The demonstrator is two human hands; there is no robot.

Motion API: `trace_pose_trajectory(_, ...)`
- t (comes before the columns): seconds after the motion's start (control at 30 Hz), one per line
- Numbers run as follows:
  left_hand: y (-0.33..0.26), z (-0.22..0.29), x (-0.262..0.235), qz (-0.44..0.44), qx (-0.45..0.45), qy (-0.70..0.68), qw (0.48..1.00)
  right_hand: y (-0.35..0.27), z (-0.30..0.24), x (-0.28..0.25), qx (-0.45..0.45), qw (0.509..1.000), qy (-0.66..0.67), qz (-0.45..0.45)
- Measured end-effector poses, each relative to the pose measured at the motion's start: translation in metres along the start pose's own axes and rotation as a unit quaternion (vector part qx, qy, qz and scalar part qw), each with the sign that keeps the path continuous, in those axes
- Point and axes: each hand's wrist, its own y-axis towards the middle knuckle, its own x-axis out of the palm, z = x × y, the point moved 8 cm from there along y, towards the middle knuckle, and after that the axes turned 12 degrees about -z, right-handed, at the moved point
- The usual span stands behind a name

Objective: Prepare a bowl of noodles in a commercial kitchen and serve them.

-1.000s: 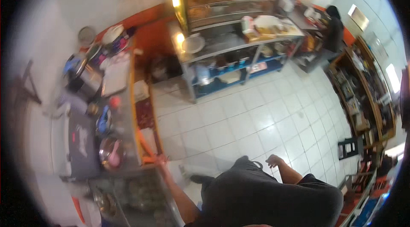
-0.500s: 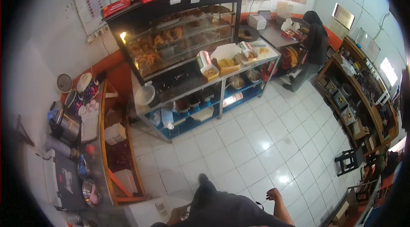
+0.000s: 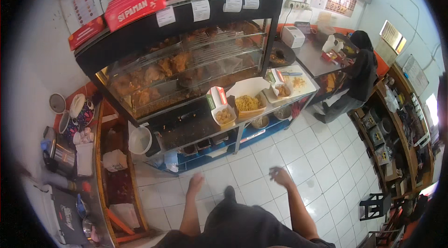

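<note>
Left hand [image 3: 195, 183], right hand [image 3: 280, 176] empty; display case [image 3: 186, 68] ahead

the display case [image 3: 186, 70] has clear glossy glass panes in a matt black frame, with thin metal wire racks inside. below it, the counter [image 3: 205, 129] looks like dull brushed metal. on the counter just right of the case, the open food boxes [image 3: 247, 96] are matt white card. the floor [image 3: 322, 154] in front of the case is glossy white tile. left of the case, the white bucket [image 3: 140, 140] looks like smooth plastic.
</note>
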Motion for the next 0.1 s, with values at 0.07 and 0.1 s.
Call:
trace_pose_trajectory(0.07, 0.093, 0.097, -0.038, -0.004, 0.01, -0.243, 0.97, 0.034, -0.076, -0.046, -0.072, 0.997, 0.025, -0.009)
trace_pose_trajectory(0.1, 0.128, 0.165, -0.061, -0.045, 0.026, -0.251, 0.967, 0.043, -0.074, -0.053, -0.068, 0.997, 0.029, -0.012)
